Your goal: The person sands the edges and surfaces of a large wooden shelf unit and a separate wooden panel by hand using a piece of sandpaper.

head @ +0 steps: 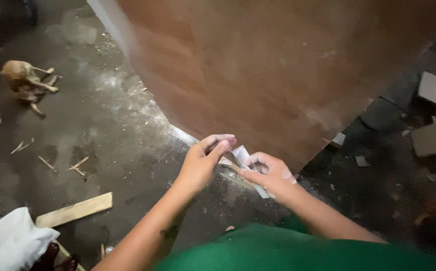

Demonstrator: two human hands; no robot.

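Fingers (221,145) of the left hand (200,165) are pinched shut on a pale paper strip (241,155), also gripped by the right hand (273,175). Its long axis is angled down-right, along the brown board's (278,70) lower edge. Plenty of open floor (112,140) is seen leftward.

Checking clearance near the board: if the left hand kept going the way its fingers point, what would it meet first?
Probably the small pale piece pinched at the left hand fingertips, then the right hand; depth is unclear.
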